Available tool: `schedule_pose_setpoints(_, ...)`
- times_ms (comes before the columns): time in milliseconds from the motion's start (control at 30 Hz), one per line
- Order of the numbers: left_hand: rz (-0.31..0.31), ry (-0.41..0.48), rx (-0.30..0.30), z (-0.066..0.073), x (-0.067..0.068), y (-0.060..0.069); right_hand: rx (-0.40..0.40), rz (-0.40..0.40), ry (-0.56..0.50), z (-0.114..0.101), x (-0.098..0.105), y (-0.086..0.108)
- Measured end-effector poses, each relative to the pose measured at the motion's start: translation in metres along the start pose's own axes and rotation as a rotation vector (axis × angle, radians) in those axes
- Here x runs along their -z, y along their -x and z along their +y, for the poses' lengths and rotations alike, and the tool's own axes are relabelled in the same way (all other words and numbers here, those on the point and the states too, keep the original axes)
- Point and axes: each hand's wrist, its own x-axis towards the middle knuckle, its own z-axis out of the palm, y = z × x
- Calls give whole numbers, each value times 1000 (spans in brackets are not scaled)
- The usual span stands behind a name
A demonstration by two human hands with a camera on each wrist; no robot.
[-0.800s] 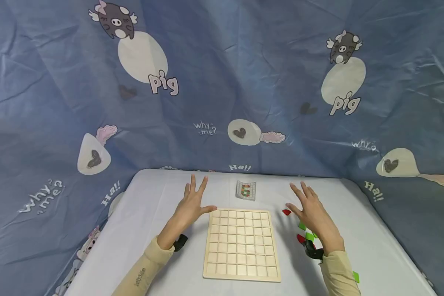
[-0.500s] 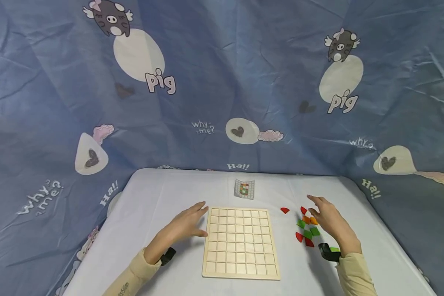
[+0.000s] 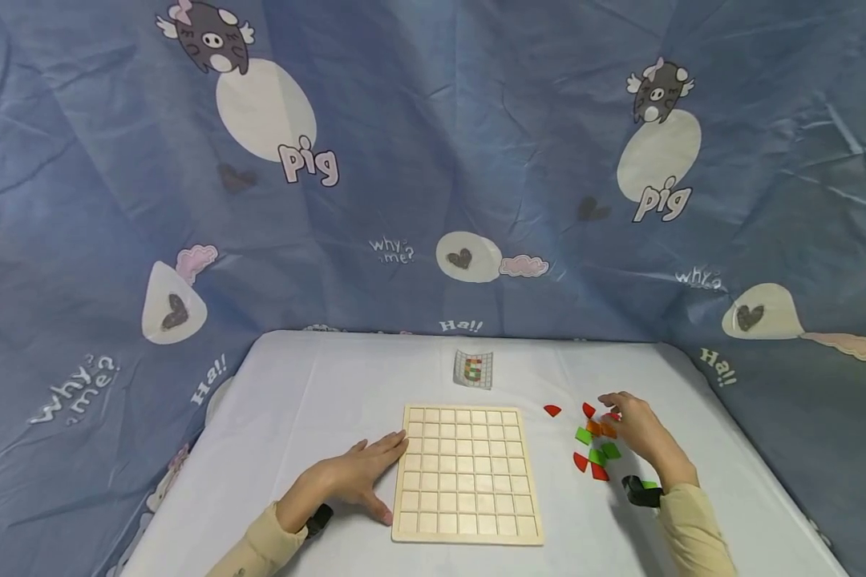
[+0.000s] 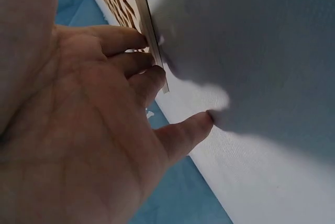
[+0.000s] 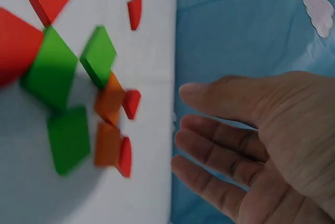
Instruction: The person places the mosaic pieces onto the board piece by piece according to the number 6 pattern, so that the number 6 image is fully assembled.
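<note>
A pale wooden grid board [image 3: 469, 473] lies flat on the table. My left hand [image 3: 357, 477] is at its left side, fingertips touching the edge. In the left wrist view, the extended fingers [image 4: 144, 64] meet the board's thin rim. Loose wooden pieces lie right of the board: red quarter-rounds [image 3: 552, 410], green squares [image 3: 596, 457] and orange squares [image 3: 594, 428]. Over the far right of this group hovers my right hand [image 3: 642, 429], partly covering some pieces. In the right wrist view, its fingers are loosely bent, apart from the pieces, with nothing held.
Behind the board lies a small card [image 3: 473, 369] printed with a coloured grid figure. A green piece [image 3: 649, 484] sits near the right wrist, partly hidden by its black camera [image 3: 641, 491]. A blue printed curtain [image 3: 433, 176] surrounds the white table [image 3: 339, 377].
Both hands came down from a raised, spread pose. My left hand moved nearer and onto the board's left edge; my right hand moved right and lowered over the coloured pieces.
</note>
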Motion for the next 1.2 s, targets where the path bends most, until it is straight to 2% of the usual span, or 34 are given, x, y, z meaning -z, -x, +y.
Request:
schedule_pose_setpoints(133,-4,-11,1,0,-2,1,31,-12,-29,-3,-14,-10)
schedule_pose_setpoints(500,13,-28,18,3,-6,1,169,-26,-4,-24,-38,-37)
schedule_pose_setpoints(767,6,-34,20,7,-6,1,116,-82,21,-32,-49,-45)
schedule_pose_setpoints(967,11,-56,24,6,-7,-1,144,-38,63,-33,-55,-46)
schedule_pose_setpoints(1200,4,-114,22,5,-12,-2,97,-23,62,-30,-60,-46)
